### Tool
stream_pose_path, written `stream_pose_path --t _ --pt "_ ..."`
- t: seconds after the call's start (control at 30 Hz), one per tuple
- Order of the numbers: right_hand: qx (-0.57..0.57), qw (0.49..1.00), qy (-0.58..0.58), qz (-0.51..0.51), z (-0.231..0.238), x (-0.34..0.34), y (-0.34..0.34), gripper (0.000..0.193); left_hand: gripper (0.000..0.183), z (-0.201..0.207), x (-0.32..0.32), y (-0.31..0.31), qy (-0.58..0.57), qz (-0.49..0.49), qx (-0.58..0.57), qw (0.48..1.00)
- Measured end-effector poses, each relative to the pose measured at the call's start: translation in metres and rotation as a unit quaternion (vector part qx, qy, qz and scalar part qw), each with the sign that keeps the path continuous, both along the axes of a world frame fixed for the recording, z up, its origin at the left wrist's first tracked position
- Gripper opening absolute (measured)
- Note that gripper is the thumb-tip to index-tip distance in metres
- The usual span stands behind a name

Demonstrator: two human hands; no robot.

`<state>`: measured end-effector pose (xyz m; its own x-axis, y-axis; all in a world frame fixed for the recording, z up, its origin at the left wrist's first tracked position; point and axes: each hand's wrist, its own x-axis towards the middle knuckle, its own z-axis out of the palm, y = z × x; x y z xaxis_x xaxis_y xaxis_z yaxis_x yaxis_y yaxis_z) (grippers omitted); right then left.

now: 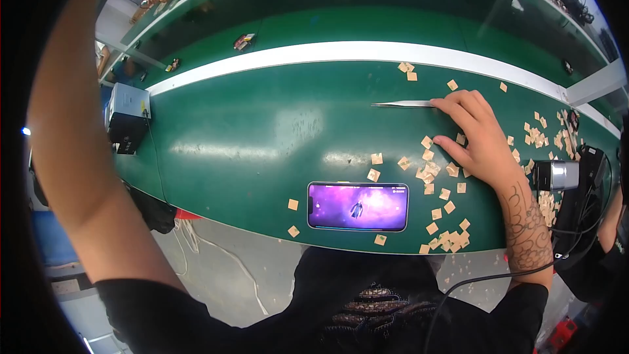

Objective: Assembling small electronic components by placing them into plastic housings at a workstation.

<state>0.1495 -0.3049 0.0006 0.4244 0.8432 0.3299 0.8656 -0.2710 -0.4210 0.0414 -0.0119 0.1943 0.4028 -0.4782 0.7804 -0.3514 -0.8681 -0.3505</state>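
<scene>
My right hand is over the right part of the green table, palm down, thumb spread away from the fingers. Its fingertips touch the blunt end of silver tweezers, which lie on the tabletop with the points to the left; the hand is not closed round them. Small tan square pieces are scattered under and around this hand. Close to the front edge lies a phone, its lit screen showing a purple scene with a small figure. My left forearm rises along the left side; the left hand itself is out of view.
A grey and black box with a cable stands at the table's left end. On the right are a silver-and-black device, black cables and more tan squares. A white ledge borders the back. Other people are at work at the far left and right.
</scene>
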Motion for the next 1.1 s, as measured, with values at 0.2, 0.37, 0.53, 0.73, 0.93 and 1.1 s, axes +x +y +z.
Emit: stream_pose_path --t 0.2,0.37,0.53,0.73,0.93,1.1 --pt "-0.063 0.998 -0.019 -0.020 -0.009 0.004 0.020 0.048 0.042 -0.079 0.011 0.069 0.028 -0.002 0.056 0.998" --pt "0.003 1.000 0.003 0.017 0.001 0.000 0.057 0.027 0.060 -0.196 0.002 0.187 0.164 0.246 -0.206 0.933" --pt "0.016 0.999 0.010 0.050 -0.013 0.006 0.062 0.026 0.089 -0.256 0.009 0.216 0.214 0.288 -0.285 0.889" --pt "0.047 0.993 0.095 0.052 -0.015 -0.004 0.055 0.023 0.089 -0.243 0.019 0.205 0.235 0.359 -0.316 0.846" --pt "0.114 0.989 0.093 -0.003 -0.010 0.004 0.058 0.031 0.066 -0.232 0.038 0.214 0.302 0.236 -0.371 0.846" --pt "0.111 0.989 0.094 -0.003 -0.013 0.012 0.050 0.019 0.068 -0.212 0.037 0.140 0.277 0.133 -0.326 0.894"
